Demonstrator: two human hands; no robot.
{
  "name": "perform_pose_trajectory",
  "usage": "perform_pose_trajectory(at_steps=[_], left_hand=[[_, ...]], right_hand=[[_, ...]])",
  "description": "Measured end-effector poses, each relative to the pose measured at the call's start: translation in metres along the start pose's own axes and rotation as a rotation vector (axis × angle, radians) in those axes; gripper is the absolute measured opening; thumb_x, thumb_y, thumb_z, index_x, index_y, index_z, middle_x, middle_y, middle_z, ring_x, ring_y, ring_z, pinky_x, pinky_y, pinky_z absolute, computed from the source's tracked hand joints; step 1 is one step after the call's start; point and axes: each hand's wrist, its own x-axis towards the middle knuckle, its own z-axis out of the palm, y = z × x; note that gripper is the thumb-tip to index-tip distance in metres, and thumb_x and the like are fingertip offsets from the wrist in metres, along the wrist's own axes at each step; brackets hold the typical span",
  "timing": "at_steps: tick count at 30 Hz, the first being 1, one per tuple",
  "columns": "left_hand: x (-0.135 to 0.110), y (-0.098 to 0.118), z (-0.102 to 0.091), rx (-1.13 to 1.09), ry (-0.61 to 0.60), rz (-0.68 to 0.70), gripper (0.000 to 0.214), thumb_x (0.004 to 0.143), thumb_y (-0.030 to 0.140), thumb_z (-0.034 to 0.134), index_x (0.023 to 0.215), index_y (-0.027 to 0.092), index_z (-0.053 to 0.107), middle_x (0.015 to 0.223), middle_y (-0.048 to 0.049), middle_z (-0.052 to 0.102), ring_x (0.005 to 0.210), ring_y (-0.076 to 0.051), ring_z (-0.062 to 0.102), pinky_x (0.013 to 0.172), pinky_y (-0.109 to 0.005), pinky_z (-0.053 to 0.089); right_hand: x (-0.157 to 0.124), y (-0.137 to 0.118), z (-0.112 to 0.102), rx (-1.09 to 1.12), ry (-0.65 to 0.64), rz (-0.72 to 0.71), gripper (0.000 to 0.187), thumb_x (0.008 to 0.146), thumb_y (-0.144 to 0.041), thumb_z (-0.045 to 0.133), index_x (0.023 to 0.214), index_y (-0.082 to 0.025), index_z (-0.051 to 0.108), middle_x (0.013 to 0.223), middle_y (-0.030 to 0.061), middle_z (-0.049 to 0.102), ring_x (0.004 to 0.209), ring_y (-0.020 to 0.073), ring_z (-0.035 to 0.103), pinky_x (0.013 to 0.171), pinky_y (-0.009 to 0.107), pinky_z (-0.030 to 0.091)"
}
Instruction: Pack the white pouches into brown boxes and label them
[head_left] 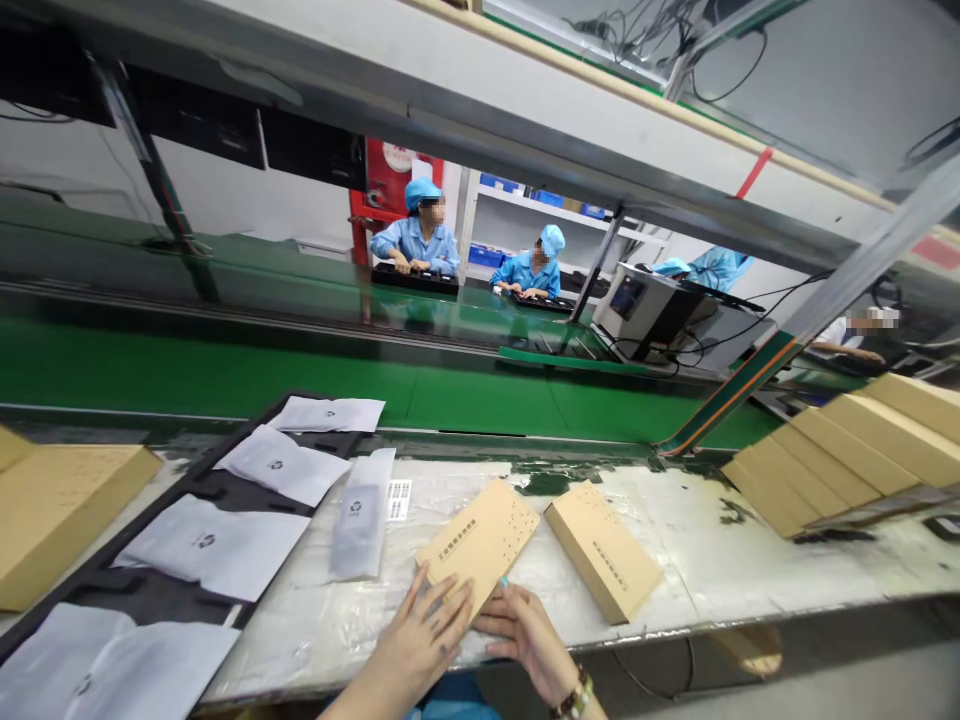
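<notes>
A flat brown cardboard box (484,535) with printed text lies on the plastic-covered bench (675,540). My left hand (424,625) rests on its near end with fingers stretched over the lid. My right hand (525,630) touches the same near edge from the right, fingers curled against the box. A second brown box (604,548) lies just to the right, apart from both hands.
A black tray (150,590) with several white pouches sits at left, one narrow pouch (363,512) beside it. Brown boxes are stacked at far left (52,510) and far right (847,450). A green conveyor belt (300,375) runs behind. Workers in blue sit beyond it.
</notes>
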Motion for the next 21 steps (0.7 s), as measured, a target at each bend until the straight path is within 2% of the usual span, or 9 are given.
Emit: perform_pose_trajectory(at_steps=[3,6,8,11,12,15,17,19,21], left_hand=[[0.005,-0.003,-0.017,-0.045,-0.123,0.022,0.059,0.092,0.058,0.056,0.141,0.024,0.052,0.147,-0.0009,0.053,0.135,-0.022,0.047,0.127,-0.049,-0.001],[0.006,-0.002,-0.019,-0.086,-0.130,-0.033,0.058,0.092,0.054,0.059,0.141,0.023,0.051,0.147,-0.0021,0.053,0.137,-0.023,0.044,0.127,-0.050,0.000],[0.004,0.004,-0.010,-0.127,-0.104,-0.073,0.056,0.091,0.051,0.062,0.138,0.023,0.053,0.145,-0.0027,0.055,0.135,-0.025,0.045,0.126,-0.053,-0.001],[0.002,0.016,0.008,-0.174,-0.030,-0.109,0.054,0.087,0.049,0.068,0.134,0.026,0.056,0.144,-0.0029,0.056,0.136,-0.028,0.045,0.124,-0.060,-0.002],[0.002,0.019,0.012,-0.185,0.009,-0.125,0.053,0.086,0.047,0.070,0.134,0.027,0.056,0.144,-0.0035,0.057,0.136,-0.030,0.044,0.123,-0.062,0.000],[0.008,0.018,0.012,-0.224,0.151,-0.206,0.051,0.087,0.033,0.070,0.134,0.023,0.055,0.138,-0.0100,0.061,0.137,-0.035,0.044,0.118,-0.070,0.013],[0.015,0.007,0.003,-0.274,0.263,-0.228,0.047,0.089,0.020,0.063,0.134,0.016,0.052,0.131,-0.0146,0.064,0.134,-0.034,0.049,0.115,-0.070,0.027],[0.023,-0.009,-0.010,-0.324,0.331,-0.224,0.044,0.091,0.008,0.052,0.135,0.012,0.050,0.124,-0.0152,0.068,0.127,-0.028,0.057,0.111,-0.059,0.042],[0.031,-0.025,-0.022,-0.343,0.343,-0.242,0.044,0.092,0.002,0.045,0.135,0.013,0.050,0.118,-0.0130,0.071,0.119,-0.022,0.064,0.107,-0.047,0.051]], right_hand=[[0.003,-0.007,-0.002,-0.077,0.067,0.054,0.059,0.073,-0.065,0.076,0.093,-0.011,0.065,0.090,0.0163,0.076,0.085,0.0279,0.076,0.058,0.025,0.056],[0.008,-0.006,0.002,-0.085,0.178,0.017,0.059,0.067,-0.063,0.081,0.089,-0.010,0.068,0.080,0.0148,0.075,0.079,0.0296,0.075,0.054,0.028,0.056],[0.010,-0.002,0.009,-0.060,0.263,-0.063,0.060,0.067,-0.059,0.083,0.099,-0.011,0.069,0.092,0.0151,0.076,0.092,0.0302,0.073,0.067,0.032,0.060],[0.006,0.005,0.026,-0.023,0.360,-0.164,0.065,0.074,-0.053,0.080,0.121,-0.012,0.061,0.118,0.0145,0.071,0.111,0.0279,0.066,0.088,0.035,0.057],[0.003,0.007,0.032,-0.032,0.371,-0.182,0.065,0.077,-0.053,0.077,0.125,-0.012,0.059,0.119,0.0143,0.070,0.108,0.0274,0.067,0.087,0.035,0.058],[-0.007,0.008,0.048,-0.131,0.347,-0.226,0.053,0.090,-0.056,0.060,0.121,-0.013,0.060,0.101,0.0124,0.073,0.076,0.0245,0.070,0.066,0.037,0.059],[-0.010,0.003,0.051,-0.348,0.263,-0.385,0.049,0.095,-0.055,0.049,0.119,-0.015,0.062,0.103,0.0122,0.072,0.077,0.0246,0.069,0.071,0.040,0.058],[-0.007,-0.008,0.048,-0.731,0.180,-0.679,0.041,0.097,-0.047,0.048,0.122,-0.018,0.063,0.118,0.0129,0.068,0.103,0.0290,0.065,0.093,0.048,0.051],[0.000,-0.019,0.041,-1.160,0.136,-0.960,0.036,0.096,-0.032,0.051,0.129,-0.020,0.060,0.127,0.0123,0.064,0.123,0.0314,0.054,0.105,0.052,0.041]])
